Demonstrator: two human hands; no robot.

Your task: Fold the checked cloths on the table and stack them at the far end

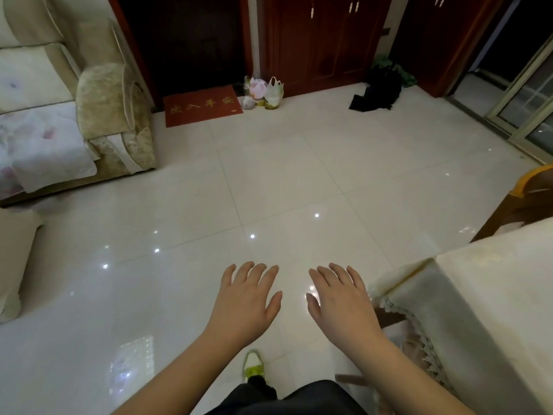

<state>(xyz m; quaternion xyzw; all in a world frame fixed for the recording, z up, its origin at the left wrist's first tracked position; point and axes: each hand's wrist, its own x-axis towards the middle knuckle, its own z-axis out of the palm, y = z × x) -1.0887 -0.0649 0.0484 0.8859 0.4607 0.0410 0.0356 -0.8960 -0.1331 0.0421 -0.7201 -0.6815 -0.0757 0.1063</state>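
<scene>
Left hand (244,304): released, fingers spread, palm down over the glossy white tiled floor (284,181).
Right hand (339,301): likewise released, holding nothing.
Checked cloths: none in view.
Cream-covered desk (490,283): at right.
Advice: turn right, face it squarely before reaching.

At twelve o'clock we see dark red glossy wooden cabinet doors (323,40) above the glossy pale floor tiles (269,181), and at four o'clock a smooth cream lace-edged tablecloth (490,295).

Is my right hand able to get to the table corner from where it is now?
Probably yes. The right hand is open and holds nothing, and the table corner lies just to its right, with only bare floor showing between them.
</scene>
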